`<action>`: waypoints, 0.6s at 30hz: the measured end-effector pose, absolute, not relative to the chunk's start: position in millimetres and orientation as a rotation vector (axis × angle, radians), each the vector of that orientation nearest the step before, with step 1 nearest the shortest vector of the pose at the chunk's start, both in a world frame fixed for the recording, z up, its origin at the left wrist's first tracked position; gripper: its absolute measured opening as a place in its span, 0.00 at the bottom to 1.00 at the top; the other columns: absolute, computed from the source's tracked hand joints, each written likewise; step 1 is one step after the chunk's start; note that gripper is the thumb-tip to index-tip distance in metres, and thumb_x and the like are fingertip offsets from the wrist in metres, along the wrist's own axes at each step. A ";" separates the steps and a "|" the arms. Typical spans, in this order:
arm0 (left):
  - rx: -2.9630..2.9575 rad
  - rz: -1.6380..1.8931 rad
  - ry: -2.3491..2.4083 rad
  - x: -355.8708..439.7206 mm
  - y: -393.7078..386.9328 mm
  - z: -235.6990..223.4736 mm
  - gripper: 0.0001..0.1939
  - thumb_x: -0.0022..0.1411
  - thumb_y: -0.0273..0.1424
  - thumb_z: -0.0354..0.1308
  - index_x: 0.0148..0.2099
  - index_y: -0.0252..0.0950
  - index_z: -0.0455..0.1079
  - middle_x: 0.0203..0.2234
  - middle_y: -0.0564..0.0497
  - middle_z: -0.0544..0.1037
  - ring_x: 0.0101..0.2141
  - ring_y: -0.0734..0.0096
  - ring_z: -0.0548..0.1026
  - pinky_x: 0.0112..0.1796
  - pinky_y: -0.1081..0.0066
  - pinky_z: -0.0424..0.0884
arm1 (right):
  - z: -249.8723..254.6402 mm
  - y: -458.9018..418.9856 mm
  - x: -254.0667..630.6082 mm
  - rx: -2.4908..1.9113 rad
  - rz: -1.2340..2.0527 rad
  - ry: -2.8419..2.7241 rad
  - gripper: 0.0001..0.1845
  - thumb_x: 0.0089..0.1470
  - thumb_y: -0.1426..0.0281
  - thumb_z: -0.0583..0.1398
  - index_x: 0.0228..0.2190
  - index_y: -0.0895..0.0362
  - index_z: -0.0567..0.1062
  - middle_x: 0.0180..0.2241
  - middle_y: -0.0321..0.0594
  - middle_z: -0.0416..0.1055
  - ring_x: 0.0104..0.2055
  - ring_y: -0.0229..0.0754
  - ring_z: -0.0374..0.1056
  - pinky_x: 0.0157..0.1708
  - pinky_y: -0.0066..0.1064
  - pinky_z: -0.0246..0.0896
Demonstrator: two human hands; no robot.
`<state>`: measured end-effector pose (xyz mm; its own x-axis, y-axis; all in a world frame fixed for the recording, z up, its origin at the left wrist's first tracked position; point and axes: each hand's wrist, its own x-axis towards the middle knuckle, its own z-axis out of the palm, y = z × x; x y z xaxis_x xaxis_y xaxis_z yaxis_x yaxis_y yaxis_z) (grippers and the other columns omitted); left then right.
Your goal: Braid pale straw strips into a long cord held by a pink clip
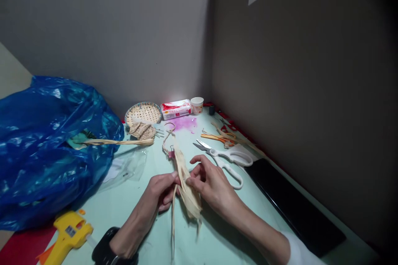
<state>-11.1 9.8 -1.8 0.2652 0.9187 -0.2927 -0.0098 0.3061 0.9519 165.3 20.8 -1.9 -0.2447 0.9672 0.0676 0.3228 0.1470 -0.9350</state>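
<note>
A pale, dry corn-husk-like bundle (pixel 190 203) lies lengthwise over the pale green tabletop in front of me, with thin frayed ends toward me. My left hand (pixel 162 188) is closed at its left side, thumb and fingertips pinching it, and a narrow strip (pixel 173 223) hangs down from there. My right hand (pixel 211 180) grips the bundle's right side between thumb and curled fingers, its index finger raised. At the bundle's far end sits a small pink binder clip (pixel 171 155), beside a thin braided cord (pixel 164 147). White-handled scissors (pixel 230 156) lie open just past my right hand.
A blue plastic bag (pixel 56 145) bulges at left, above a yellow glue gun (pixel 70 234). Toward the wall are a woven basket (pixel 143 112), a coil of braid (pixel 142 131), a tissue pack (pixel 176 109) and a paper cup (pixel 197 105). A black slab (pixel 292 205) lies at right.
</note>
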 end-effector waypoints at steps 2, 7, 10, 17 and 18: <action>1.100 0.803 1.170 -9.3 8.4 -2.0 0.18 0.58 0.44 0.59 0.28 0.34 0.65 0.14 0.63 0.52 0.16 0.83 0.45 0.18 0.75 0.39 | -1.6 21.6 164.4 -1.235 1.150 -1.678 0.16 0.49 0.72 0.59 0.42 0.56 0.66 0.27 0.33 0.72 0.28 0.37 0.66 0.29 0.27 0.57; 1.123 0.784 1.265 -5.0 8.6 -1.9 0.18 0.52 0.43 0.64 0.31 0.31 0.70 0.13 0.64 0.52 0.15 0.84 0.44 0.18 0.76 0.38 | 0.3 21.5 164.5 -1.249 1.144 -1.739 0.11 0.51 0.74 0.57 0.39 0.57 0.70 0.28 0.35 0.75 0.29 0.38 0.68 0.31 0.28 0.57; 1.125 0.792 1.273 -3.8 9.7 0.2 0.20 0.49 0.44 0.65 0.31 0.30 0.72 0.14 0.62 0.56 0.16 0.85 0.46 0.18 0.77 0.39 | 1.0 20.6 165.0 -1.277 1.096 -1.787 0.10 0.51 0.74 0.57 0.38 0.58 0.70 0.27 0.35 0.75 0.28 0.38 0.67 0.30 0.28 0.56; 1.054 0.806 1.313 -1.2 9.8 2.7 0.18 0.44 0.41 0.69 0.26 0.31 0.71 0.11 0.61 0.61 0.14 0.85 0.50 0.17 0.78 0.45 | 1.6 17.0 163.0 -1.273 1.013 -1.826 0.09 0.52 0.75 0.56 0.38 0.56 0.66 0.27 0.34 0.73 0.29 0.39 0.67 0.29 0.28 0.55; 1.047 0.817 1.304 -1.1 9.2 2.1 0.17 0.44 0.40 0.70 0.26 0.31 0.72 0.12 0.60 0.64 0.14 0.84 0.54 0.18 0.79 0.49 | 1.7 16.1 162.8 -1.265 1.009 -1.834 0.10 0.52 0.75 0.56 0.39 0.55 0.65 0.27 0.34 0.73 0.30 0.39 0.67 0.30 0.28 0.55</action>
